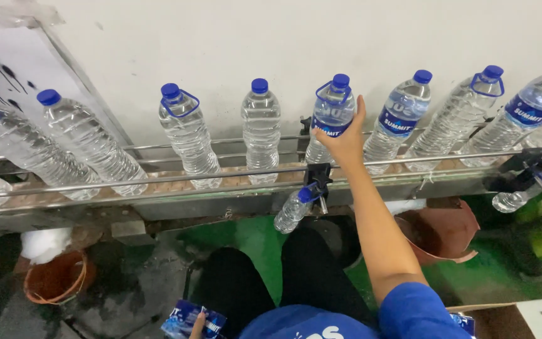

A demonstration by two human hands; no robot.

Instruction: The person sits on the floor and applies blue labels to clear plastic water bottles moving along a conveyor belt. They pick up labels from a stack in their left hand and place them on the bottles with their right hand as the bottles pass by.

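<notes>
Reaching across the conveyor line, the right hand (345,141) lies with fingers spread against the side of a clear water bottle (330,119) with a blue cap, a blue carry handle and a blue label band; the palm covers the bottle's lower right flank, so whether the label sits fully around it cannot be told. This bottle stands upright on the belt between the steel guide rails (221,174), about mid-row, with labelled bottles (403,116) to its right and unlabelled bottles (261,129) to its left. The left hand (197,325), low at the frame's bottom edge beside the dark trousers, pinches a stack of blue label sleeves (189,319); only its fingertips show. The step in hand appears to be seating or smoothing a label on the touched bottle. The next move would call for drawing one sleeve from the stack and bringing it over the neighbouring bare bottle, past cap and handle, while the row stays upright. A small bottle (293,212) hangs tilted below the rail near a black clamp (318,176); an orange bucket (54,282) stands on the wet floor.
</notes>
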